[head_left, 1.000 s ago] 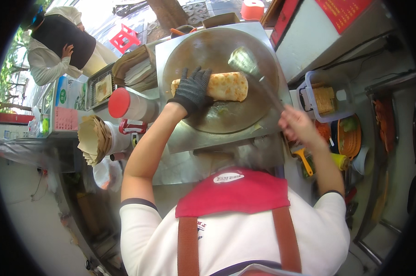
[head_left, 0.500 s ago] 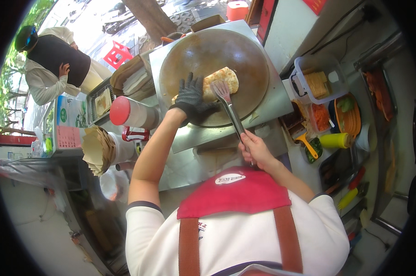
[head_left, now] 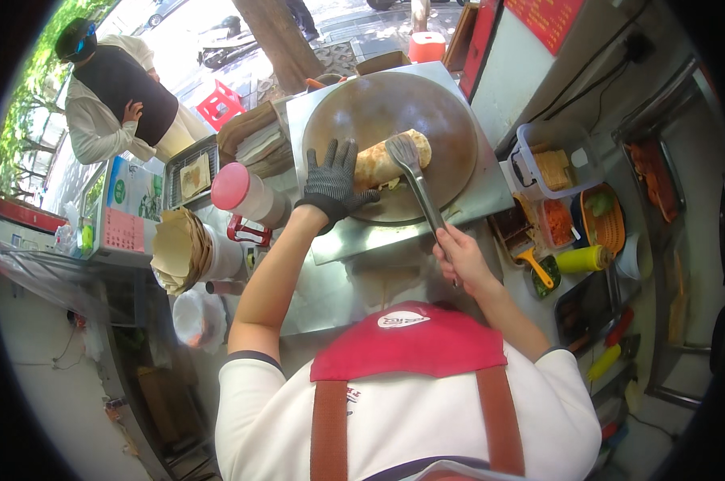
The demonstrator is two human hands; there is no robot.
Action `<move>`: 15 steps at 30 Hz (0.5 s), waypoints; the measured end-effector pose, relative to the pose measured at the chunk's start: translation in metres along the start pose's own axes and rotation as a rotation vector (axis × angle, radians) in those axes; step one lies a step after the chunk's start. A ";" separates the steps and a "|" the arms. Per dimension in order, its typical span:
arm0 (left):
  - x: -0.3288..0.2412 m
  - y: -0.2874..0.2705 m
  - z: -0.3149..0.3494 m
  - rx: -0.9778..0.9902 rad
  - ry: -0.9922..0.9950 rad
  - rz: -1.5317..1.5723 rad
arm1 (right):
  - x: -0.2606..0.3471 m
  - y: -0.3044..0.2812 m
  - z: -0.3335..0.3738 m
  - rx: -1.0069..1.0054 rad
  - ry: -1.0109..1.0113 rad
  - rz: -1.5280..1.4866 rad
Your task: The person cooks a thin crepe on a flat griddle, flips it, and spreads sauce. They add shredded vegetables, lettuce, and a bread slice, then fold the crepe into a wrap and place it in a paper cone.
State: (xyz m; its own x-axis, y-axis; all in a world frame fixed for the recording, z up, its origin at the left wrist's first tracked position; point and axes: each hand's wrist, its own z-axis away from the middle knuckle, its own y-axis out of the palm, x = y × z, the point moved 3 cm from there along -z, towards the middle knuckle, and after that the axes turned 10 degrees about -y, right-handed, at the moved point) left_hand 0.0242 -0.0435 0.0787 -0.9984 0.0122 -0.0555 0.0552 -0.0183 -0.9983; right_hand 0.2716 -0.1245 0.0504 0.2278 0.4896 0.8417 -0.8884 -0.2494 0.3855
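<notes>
A folded, browned filled pancake (head_left: 373,164) lies on the round griddle (head_left: 346,104), with a few loose scraps along its near edge. At its left end rests my left hand (head_left: 329,183) in a dark knitted glove, open, with fingers spread and thumb stretched toward the near side. My right hand (head_left: 465,258) is closed round the handle of a metal spatula (head_left: 427,196). The spatula's slotted head lies on top of the pancake near its right end. What the gloved palm touches is hidden.
Left of the griddle stand a red-lidded container (head_left: 231,186), paper bags (head_left: 182,250) and a wire-racked tray (head_left: 192,178). Rightward are a clear plastic box (head_left: 559,160), an orange basket (head_left: 607,216) and a yellow-handled brush (head_left: 536,268). A person (head_left: 126,96) stands beyond the counter.
The view has shifted a little. The spatula head has moved from the pancake's near edge onto its top, toward the right end. The pancake now looks more tightly rolled.
</notes>
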 end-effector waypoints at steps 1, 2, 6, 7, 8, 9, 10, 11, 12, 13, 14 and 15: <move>0.002 0.010 0.006 -0.003 0.014 -0.028 | 0.002 0.007 -0.003 0.015 -0.011 -0.003; 0.003 0.016 0.012 0.009 0.013 -0.042 | 0.004 0.013 -0.006 0.030 -0.021 -0.004; 0.000 0.029 0.026 0.005 0.013 -0.057 | -0.017 0.020 -0.028 0.044 0.072 -0.064; -0.002 0.029 0.028 0.007 0.009 -0.053 | -0.021 0.018 -0.029 0.030 0.096 -0.067; -0.004 0.029 0.028 0.011 0.006 -0.049 | -0.026 0.017 -0.031 0.019 0.111 -0.073; -0.005 0.031 0.029 0.011 0.000 -0.049 | -0.031 0.017 -0.032 0.011 0.127 -0.077; -0.004 0.035 0.028 0.012 -0.005 -0.049 | -0.036 0.017 -0.033 0.005 0.134 -0.084; -0.004 0.036 0.027 0.013 -0.009 -0.049 | -0.041 0.016 -0.035 -0.001 0.140 -0.091; -0.005 0.036 0.027 0.033 -0.012 -0.050 | -0.044 0.014 -0.038 0.012 0.121 -0.081; -0.004 0.035 0.024 0.053 -0.013 -0.050 | -0.047 0.012 -0.041 0.023 0.101 -0.071; -0.003 0.033 0.020 0.073 -0.013 -0.050 | -0.047 0.009 -0.043 0.034 0.081 -0.061; 0.002 0.030 0.016 0.081 -0.023 -0.018 | -0.039 0.010 -0.039 0.043 0.059 -0.065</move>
State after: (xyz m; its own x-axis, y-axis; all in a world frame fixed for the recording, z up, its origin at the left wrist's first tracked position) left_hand 0.0232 -0.0602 0.0488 -0.9993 -0.0099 -0.0363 0.0371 -0.0988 -0.9944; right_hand 0.2378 -0.1138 0.0066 0.2592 0.5538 0.7913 -0.8545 -0.2503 0.4551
